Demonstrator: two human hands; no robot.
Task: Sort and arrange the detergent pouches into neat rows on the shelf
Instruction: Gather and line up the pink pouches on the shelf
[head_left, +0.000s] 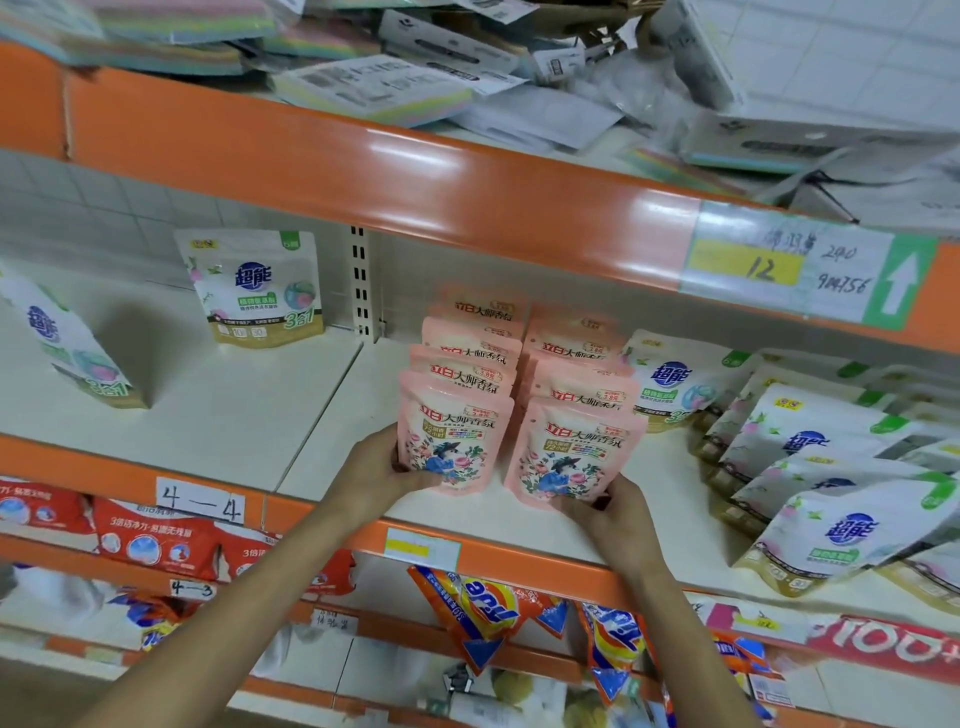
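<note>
Two rows of pink detergent pouches stand upright on the white shelf (332, 415), one pouch behind the other. My left hand (387, 467) grips the lower left side of the front pouch of the left row (454, 434). My right hand (605, 512) holds the bottom edge of the front pouch of the right row (574, 454). Several white and gold pouches (810, 447) lie leaning in a loose slanted pile to the right of the pink rows, and one of them (670, 382) stands just behind the right row.
One white pouch (257, 288) stands at the back left and another (72, 345) leans at the far left. The orange upper shelf beam (415, 176) hangs close overhead. Red and orange detergent bags (483, 613) fill the shelf below.
</note>
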